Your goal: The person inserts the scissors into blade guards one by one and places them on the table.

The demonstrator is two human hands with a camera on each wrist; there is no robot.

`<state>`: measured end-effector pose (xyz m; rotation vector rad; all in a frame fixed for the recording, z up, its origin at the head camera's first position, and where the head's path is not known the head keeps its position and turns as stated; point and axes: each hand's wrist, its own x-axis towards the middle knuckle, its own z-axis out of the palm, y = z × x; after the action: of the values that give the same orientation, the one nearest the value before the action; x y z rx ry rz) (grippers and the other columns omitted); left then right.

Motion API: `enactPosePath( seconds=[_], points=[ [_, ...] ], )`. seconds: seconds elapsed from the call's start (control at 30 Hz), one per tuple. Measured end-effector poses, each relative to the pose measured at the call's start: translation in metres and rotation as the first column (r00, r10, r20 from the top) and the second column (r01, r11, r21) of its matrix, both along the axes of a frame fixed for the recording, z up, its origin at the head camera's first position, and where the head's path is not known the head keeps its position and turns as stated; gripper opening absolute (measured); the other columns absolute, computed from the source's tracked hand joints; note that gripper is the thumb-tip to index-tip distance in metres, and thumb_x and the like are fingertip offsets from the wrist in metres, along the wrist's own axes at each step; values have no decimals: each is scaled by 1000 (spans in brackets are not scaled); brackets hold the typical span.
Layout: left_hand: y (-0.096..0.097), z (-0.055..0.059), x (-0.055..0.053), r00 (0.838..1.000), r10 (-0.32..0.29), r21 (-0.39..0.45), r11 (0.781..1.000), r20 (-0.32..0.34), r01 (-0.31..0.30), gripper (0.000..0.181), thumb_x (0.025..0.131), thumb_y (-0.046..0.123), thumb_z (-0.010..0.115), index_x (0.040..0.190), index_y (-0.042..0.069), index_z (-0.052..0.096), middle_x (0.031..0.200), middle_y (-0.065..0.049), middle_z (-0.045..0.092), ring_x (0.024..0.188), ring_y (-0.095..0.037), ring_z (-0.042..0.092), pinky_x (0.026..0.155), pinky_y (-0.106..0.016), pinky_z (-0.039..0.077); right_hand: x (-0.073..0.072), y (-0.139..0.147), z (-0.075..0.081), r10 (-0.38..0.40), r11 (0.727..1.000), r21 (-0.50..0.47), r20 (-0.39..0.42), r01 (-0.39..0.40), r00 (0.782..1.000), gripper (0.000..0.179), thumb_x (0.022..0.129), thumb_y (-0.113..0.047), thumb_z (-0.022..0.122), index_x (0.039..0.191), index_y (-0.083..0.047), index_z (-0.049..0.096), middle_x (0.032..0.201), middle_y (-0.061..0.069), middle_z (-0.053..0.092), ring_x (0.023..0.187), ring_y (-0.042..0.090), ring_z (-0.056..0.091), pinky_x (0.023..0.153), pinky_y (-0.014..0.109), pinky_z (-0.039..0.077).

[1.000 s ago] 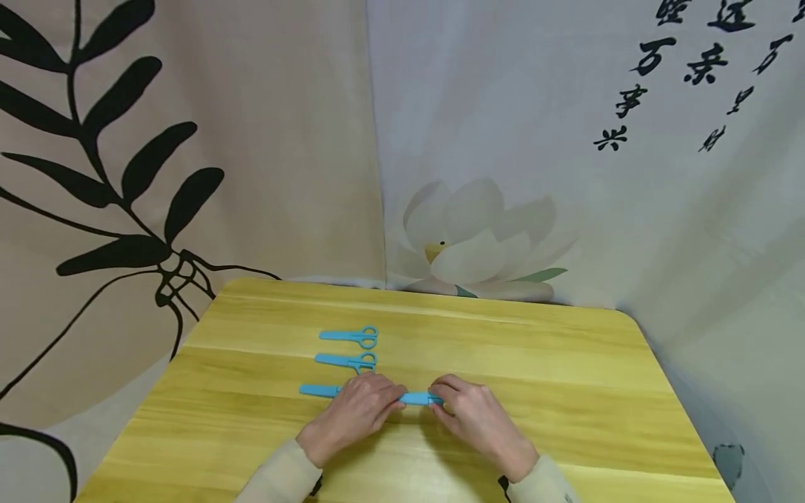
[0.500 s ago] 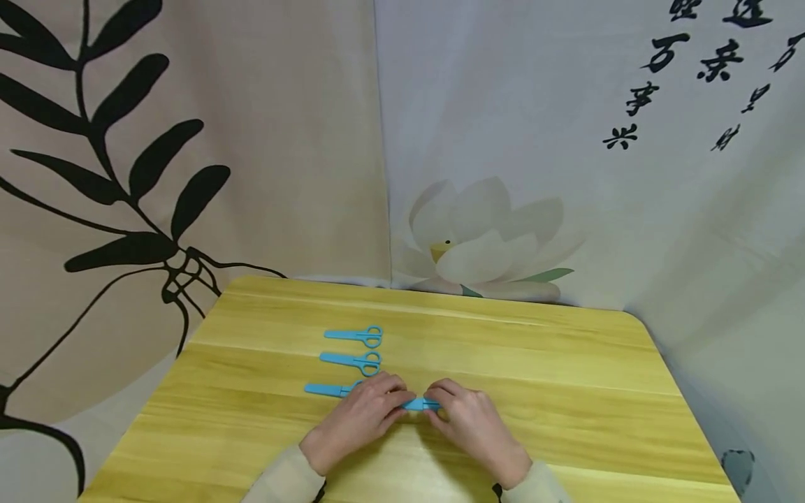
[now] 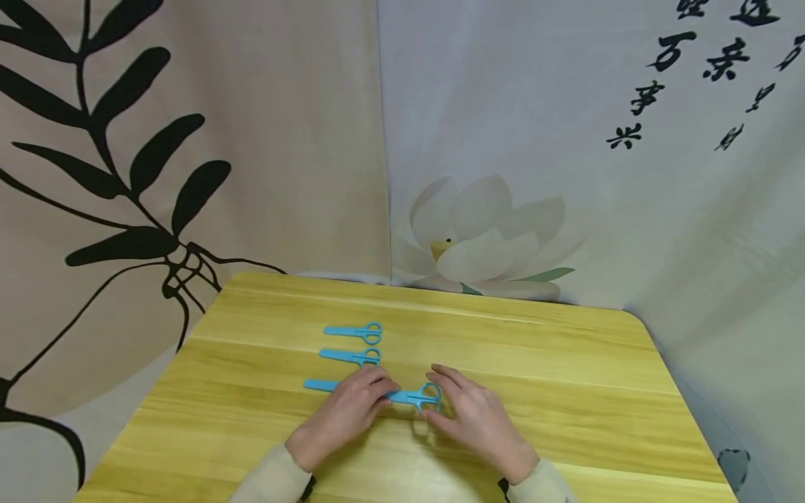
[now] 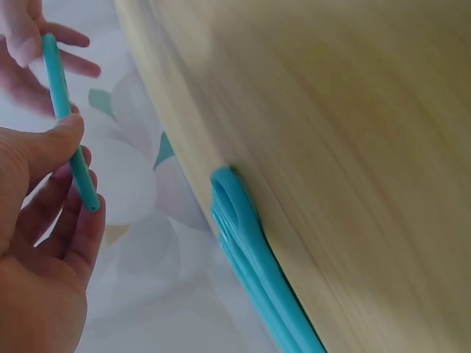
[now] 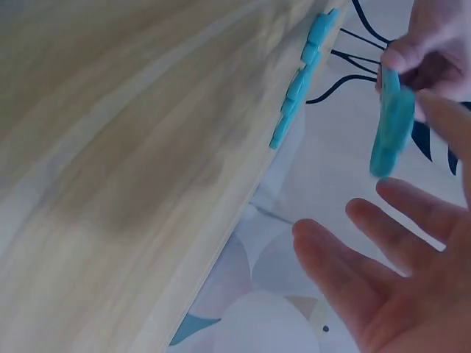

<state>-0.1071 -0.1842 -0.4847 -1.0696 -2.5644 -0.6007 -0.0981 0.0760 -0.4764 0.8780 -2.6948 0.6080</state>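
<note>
In the head view my left hand (image 3: 346, 412) pinches a pair of blue scissors (image 3: 402, 397) by the sheathed blade end, the finger loops pointing right. The left wrist view shows these scissors (image 4: 82, 176) edge-on between thumb and fingers, lifted off the table. My right hand (image 3: 474, 416) is beside the loops, its fingers spread; the right wrist view shows the fingers apart and uncurled around the loop end. Another pair of scissors (image 3: 319, 385) lies just behind my left hand, its handle hidden by that hand.
Two more blue scissors, a middle pair (image 3: 339, 355) and a far pair (image 3: 342, 331), lie in a column on the wooden table (image 3: 534, 363), blades to the left. A printed curtain (image 3: 302, 140) hangs behind the table's back edge.
The right fingers, earlier pinching the handle end of the scissors, have spread away from it, baring the finger loops. My left hand keeps its hold on the blade end.
</note>
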Motion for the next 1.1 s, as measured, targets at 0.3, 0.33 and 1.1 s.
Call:
enactPosePath(
  seconds=[0.3,0.33,1.1],
  points=[
    [-31,2,4,998,51,-7,999,22,-51,22,84,5,87,103,11,78,105,3,67,97,-14,62,83,-31,57,0,20,3,-51,999,16,59,50,997,63,94,-55,72,141,-13,63,147,6,59,124,29,63,83,45,62],
    [-34,2,4,998,58,-12,998,24,-57,22,83,5,87,102,11,78,104,3,67,97,-14,62,83,-31,57,0,22,3,-54,998,19,58,53,997,63,94,-54,71,141,-13,63,146,6,59,125,30,63,83,45,62],
    [-99,-8,25,967,142,-131,985,210,-116,23,82,3,87,99,16,78,102,8,65,97,-13,63,82,-34,59,-2,37,-1,-63,998,31,13,63,998,59,91,-50,75,134,-10,68,142,8,62,127,33,61,106,63,46]
  ],
)
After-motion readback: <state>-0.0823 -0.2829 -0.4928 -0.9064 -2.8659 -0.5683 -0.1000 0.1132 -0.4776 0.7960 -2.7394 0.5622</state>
